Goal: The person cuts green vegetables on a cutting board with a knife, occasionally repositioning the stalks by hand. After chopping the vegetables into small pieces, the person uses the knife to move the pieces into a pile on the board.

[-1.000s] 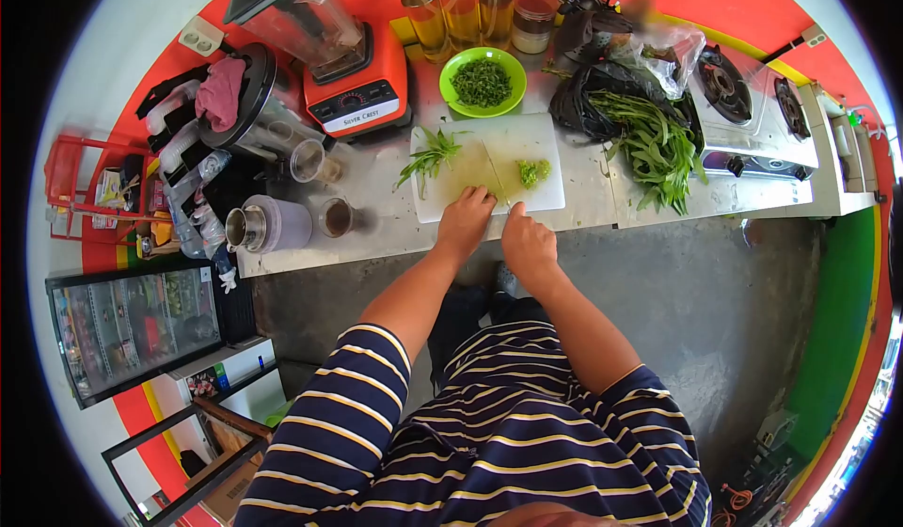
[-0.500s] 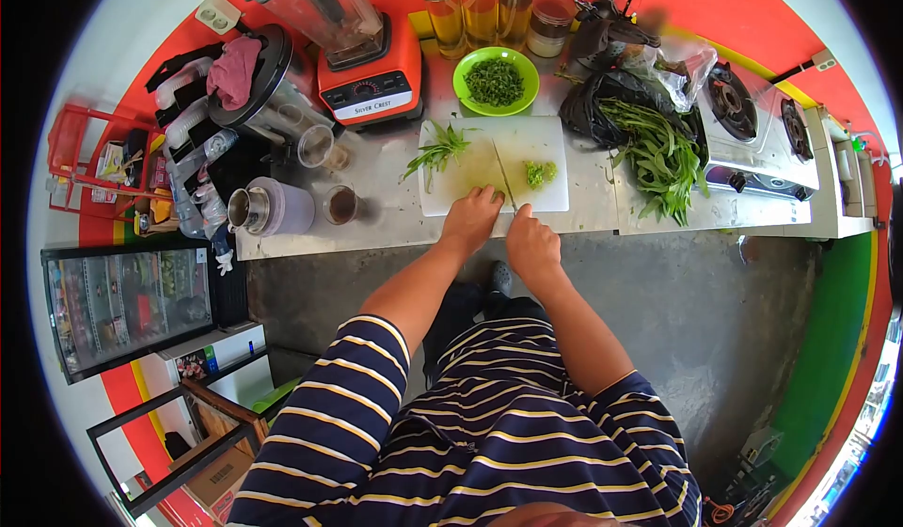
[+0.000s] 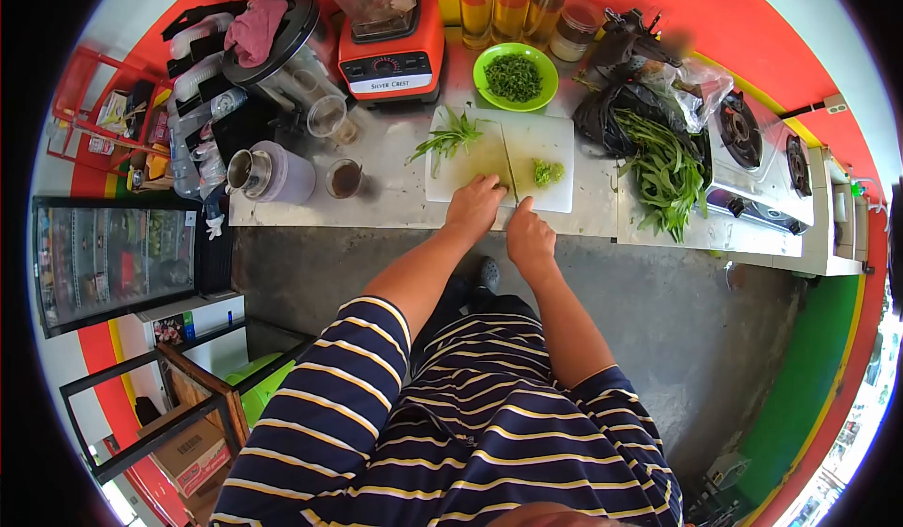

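Observation:
My right hand (image 3: 530, 235) is closed around the handle of a kitchen knife (image 3: 509, 158), whose long blade points away from me across a white cutting board (image 3: 564, 141). Just left of the blade, my left hand (image 3: 473, 206) rests on the board with its fingers curled down; whatever is under them is hidden. Long green leaves (image 3: 455, 135) lie at the board's far left, apart from my hand. Right of the knife sits a small heap of chopped light-green pieces (image 3: 546, 171). A green bowl (image 3: 549, 96) of finely cut greens stands behind the board.
To the right, leafy stalks (image 3: 663, 183) spill from a black plastic bag (image 3: 602, 118), near a gas stove (image 3: 760, 174). A red blender (image 3: 390, 61), a glass of dark liquid (image 3: 345, 181) and a flask (image 3: 282, 177) stand left. Several oil bottles (image 3: 511, 9) line the wall.
My view has shifted a little, so the counter items appear further right. Both hands stay at the board, with the knife still in my right hand.

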{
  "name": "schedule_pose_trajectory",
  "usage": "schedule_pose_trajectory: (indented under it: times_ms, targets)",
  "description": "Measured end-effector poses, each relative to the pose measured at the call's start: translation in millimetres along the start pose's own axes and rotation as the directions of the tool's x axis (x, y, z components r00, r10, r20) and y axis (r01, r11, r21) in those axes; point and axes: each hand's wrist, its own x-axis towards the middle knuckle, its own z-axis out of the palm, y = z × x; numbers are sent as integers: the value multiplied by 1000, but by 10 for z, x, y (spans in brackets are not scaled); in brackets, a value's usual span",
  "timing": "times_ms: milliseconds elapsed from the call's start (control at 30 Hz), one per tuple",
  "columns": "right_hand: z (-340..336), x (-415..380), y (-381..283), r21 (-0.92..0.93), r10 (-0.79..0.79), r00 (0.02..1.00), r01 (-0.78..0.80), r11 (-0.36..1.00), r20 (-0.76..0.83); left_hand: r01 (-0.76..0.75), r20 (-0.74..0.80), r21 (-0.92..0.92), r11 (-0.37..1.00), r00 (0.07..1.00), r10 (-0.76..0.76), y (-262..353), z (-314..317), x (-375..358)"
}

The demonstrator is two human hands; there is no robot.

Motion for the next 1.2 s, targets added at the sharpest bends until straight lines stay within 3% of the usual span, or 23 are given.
schedule_pose_trajectory:
  times_ms: [167,233,367,433,667,967,1067,1133,1200]
  targets:
    - [-43,-76,-61,1,-24,999,24,1000,34,95,-21,-153,984,995,-99,-77,41,136]
    - [37,-101,-117,37,42,998,-44,998,42,154,-62,-257,954,982,-176,-82,49,182]
    - [81,-1,-112,67,65,997,-68,995,45,212,-82,-290,933,966,-245,-73,65,240]
    - [29,41,-80,7,15,1000,-15,1000,22,336,79,-458,823,938,-339,-84,19,297]
    - [68,-32,-154,24,44,997,-46,999,71,288,60,-485,826,953,-297,-135,89,322]
    - [42,-6,-154,4,3,1000,-3,1000,24,225,-22,-392,892,967,-254,-166,97,296]
    - [92,92,-194,66,62,997,-65,996,50,229,-19,-465,855,963,-268,-229,154,323]
    - [95,156,-164,33,23,1000,-22,999,-10,357,33,-591,724,907,-420,-218,182,332]
    - [70,151,-140,19,14,1000,-14,1000,-10,373,35,-543,753,905,-423,-182,165,343]
